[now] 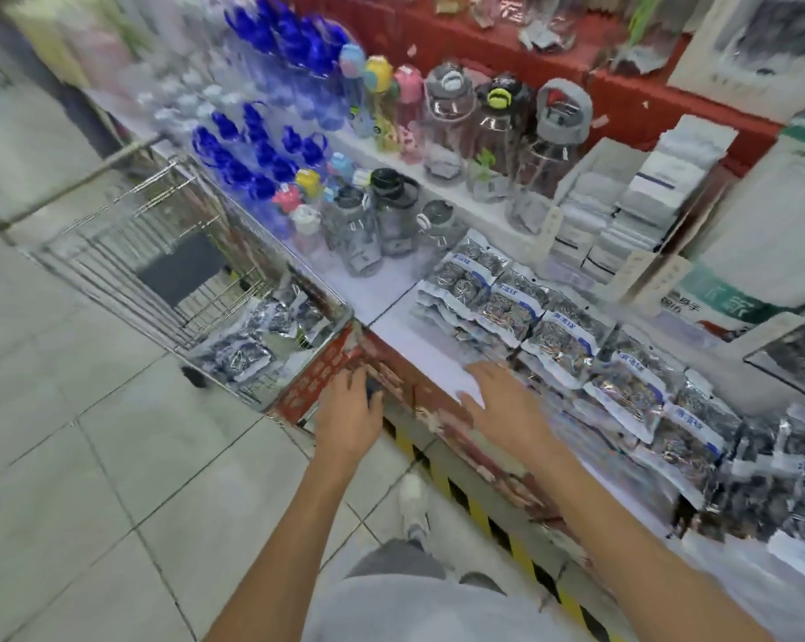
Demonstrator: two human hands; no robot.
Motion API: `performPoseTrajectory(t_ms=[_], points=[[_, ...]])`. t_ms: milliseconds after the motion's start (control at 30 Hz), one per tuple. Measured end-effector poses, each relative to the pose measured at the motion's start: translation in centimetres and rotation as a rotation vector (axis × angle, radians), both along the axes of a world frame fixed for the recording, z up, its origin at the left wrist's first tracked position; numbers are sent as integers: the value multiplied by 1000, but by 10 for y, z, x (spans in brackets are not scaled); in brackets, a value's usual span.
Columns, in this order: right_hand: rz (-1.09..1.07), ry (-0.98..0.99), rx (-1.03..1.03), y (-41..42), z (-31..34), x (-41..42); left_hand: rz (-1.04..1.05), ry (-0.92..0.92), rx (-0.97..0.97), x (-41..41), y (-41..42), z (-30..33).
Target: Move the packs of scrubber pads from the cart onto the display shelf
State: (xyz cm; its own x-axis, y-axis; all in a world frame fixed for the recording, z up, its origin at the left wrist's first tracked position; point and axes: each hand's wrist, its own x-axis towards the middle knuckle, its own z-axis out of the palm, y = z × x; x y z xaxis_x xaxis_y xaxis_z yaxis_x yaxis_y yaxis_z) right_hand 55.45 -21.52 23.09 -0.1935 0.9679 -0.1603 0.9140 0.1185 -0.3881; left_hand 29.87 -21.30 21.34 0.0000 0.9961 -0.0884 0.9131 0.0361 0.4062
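Left hand point(349, 412): palm down, fingers loosely curled, holding nothing, over the shelf's red edge.
Right hand point(507, 400): flat, fingers spread wide, empty.
Shelved packs point(558, 335): just beyond right fingers, on display shelf point(391, 289).
Cart packs point(252, 335): in cart point(150, 252), left of left fingers.

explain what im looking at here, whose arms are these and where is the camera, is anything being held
There is no machine here. One wide-angle camera is worn on a person's head and looks down, so the two bare arms are that person's own. The picture is blurred, as if the head is moving. The left hand is near the red edge of the display shelf, beside the wire cart. The right hand is spread flat over the shelf's white top. Neither hand seems to be holding anything. Packs of scrubber pads lie in rows on the shelf, and more packs remain in the cart. Water bottles stand behind them.
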Motion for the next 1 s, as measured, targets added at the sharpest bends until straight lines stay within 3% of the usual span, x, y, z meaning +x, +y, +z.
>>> performPoseTrajectory(t_ms=[467,700,1000], points=[[289,20,-120,48,-20,-173,481,-196,-43,-149,-37,-20],[359,83,-182,114,-14,-273,561,-273,-75,-219,1,-28],[320,16,-281,209,-40,-361,592,-276,-164,-296,83,-56]])
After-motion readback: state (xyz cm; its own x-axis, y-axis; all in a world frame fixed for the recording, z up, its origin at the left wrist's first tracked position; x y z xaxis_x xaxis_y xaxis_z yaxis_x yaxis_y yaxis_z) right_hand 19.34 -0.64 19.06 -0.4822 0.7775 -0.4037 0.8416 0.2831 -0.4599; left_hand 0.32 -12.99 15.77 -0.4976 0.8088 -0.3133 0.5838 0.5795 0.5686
